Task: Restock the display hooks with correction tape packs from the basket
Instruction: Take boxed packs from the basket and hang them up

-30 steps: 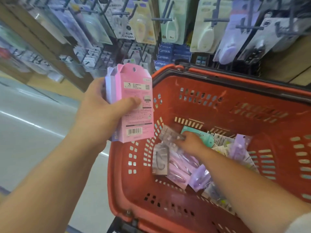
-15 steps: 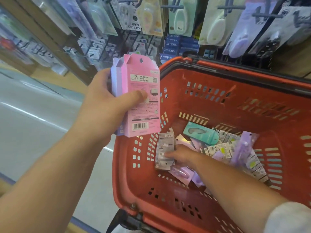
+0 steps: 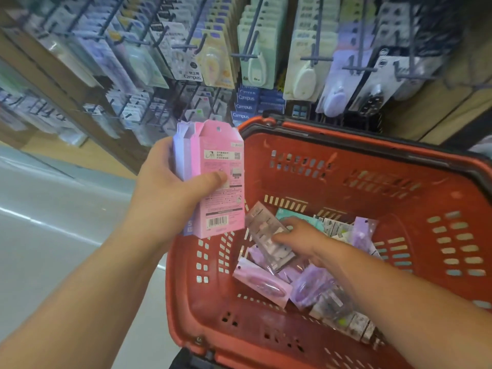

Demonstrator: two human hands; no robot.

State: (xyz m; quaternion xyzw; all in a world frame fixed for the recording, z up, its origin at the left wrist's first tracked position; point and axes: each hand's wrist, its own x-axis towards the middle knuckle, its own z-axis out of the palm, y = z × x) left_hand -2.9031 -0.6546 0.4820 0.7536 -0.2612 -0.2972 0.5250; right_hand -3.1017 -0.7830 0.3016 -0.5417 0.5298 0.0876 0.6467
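Head view: on the left, our left hand (image 3: 170, 190) is up beside the red basket (image 3: 183, 302). Its grip is curled round a stack of pink packs (image 3: 221, 182), thumb pressed on the front. Further right, a grey pack (image 3: 269, 241) is tipped up over the pile in the basket, pinched in the grip of our right hand (image 3: 300, 238). We think we are gathering packs. Next we must lift it out and slide each pack's hole onto the right display hooks (image 3: 316, 59) above.

the left hand (image 3: 170, 187) and right hand (image 3: 300, 238) are bare, and so are both forearms to the picture's edge; the left thumbnail looks short and plain.
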